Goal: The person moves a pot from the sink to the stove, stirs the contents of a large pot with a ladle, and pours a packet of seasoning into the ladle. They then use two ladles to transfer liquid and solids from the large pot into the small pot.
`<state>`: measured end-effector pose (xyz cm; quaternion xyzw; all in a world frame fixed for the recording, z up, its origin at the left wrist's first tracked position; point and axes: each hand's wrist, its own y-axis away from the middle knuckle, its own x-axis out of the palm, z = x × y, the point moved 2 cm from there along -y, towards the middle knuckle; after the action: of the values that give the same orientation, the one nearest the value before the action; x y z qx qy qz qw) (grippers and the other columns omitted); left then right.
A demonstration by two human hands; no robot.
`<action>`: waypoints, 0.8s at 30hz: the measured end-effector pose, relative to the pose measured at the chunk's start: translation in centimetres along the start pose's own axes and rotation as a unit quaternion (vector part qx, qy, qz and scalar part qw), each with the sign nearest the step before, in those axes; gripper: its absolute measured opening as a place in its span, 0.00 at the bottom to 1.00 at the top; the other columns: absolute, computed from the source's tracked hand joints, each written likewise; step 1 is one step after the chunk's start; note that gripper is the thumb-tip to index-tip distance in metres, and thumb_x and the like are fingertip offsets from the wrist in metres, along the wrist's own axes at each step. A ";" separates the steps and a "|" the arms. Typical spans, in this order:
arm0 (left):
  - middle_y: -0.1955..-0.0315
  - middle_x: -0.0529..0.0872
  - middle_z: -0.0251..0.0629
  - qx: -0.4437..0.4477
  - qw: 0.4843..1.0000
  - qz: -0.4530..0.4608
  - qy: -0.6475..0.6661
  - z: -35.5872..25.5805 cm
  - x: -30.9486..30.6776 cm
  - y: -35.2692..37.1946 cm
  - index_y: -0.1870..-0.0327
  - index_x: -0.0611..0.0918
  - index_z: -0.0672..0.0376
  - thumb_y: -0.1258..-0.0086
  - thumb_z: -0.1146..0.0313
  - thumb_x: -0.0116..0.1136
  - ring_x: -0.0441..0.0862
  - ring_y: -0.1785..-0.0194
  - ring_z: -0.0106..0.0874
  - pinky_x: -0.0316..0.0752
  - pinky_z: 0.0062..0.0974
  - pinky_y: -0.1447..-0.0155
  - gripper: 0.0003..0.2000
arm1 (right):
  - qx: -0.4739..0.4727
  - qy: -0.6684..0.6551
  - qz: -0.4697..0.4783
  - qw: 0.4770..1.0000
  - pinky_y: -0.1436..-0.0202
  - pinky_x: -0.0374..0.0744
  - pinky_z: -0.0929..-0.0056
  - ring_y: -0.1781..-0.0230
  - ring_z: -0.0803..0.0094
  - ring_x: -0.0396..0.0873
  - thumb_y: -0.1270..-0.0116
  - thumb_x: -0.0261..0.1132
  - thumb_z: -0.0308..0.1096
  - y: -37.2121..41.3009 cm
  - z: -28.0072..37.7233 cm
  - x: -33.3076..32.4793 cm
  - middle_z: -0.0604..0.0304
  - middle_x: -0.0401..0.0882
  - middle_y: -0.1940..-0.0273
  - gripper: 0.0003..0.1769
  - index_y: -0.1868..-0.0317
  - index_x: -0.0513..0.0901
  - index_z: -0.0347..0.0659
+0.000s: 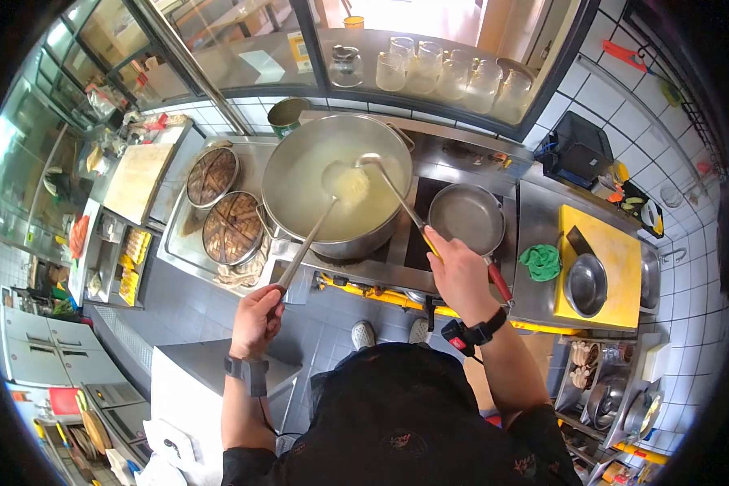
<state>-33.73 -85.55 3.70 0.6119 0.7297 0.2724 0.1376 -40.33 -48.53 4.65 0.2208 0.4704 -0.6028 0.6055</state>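
My left hand (257, 322) is closed around the handle of a long skimmer (309, 241). The skimmer's head lies in a large metal stockpot (269, 206) full of cloudy, pale liquid. A clump of pale yellow food (351, 187), perhaps noodles, rests on that head; I cannot make out its exact kind. In my right hand (462, 275) is a metal ladle (396, 191), gripped low on its handle near a yellow section. The ladle's bowl is over the pot, close beside the clump. A grey frying pan (466, 220) with a red handle stands on the stove right of the pot.
Two round pans of dark brown food (232, 229) (212, 176) sit left of the pot. To the right are a green cloth (540, 262), a yellow cutting board (621, 279), a knife (577, 241) and a metal bowl (586, 285). Glass jugs (424, 69) line the ledge behind.
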 end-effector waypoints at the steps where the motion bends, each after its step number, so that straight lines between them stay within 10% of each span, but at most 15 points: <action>1: 0.76 0.78 0.27 0.001 1.000 -0.006 -0.015 0.3 -0.1 0.0 0.39 0.79 0.65 0.22 0.64 0.57 0.64 0.84 0.15 0.57 0.17 0.82 0.17 | 0.000 0.001 0.002 1.000 0.65 0.81 0.55 0.70 0.53 0.81 0.30 0.65 0.35 -0.4 0.3 0.5 0.55 0.78 0.68 0.25 0.33 0.79 0.52; 24: 0.78 0.78 0.26 0.043 0.998 -0.011 -0.039 1.0 0.6 0.3 0.46 0.82 0.65 0.22 0.66 0.57 0.65 0.86 0.15 0.57 0.16 0.83 0.12 | -0.021 0.056 0.093 0.994 0.67 0.82 0.56 0.71 0.53 0.83 0.33 0.66 0.31 0.1 1.1 -0.2 0.53 0.79 0.67 0.24 0.35 0.81 0.50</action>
<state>-33.07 -84.71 3.18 0.6192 0.7417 0.2153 0.1421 -39.83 -49.26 5.30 0.2844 0.4934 -0.5205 0.6362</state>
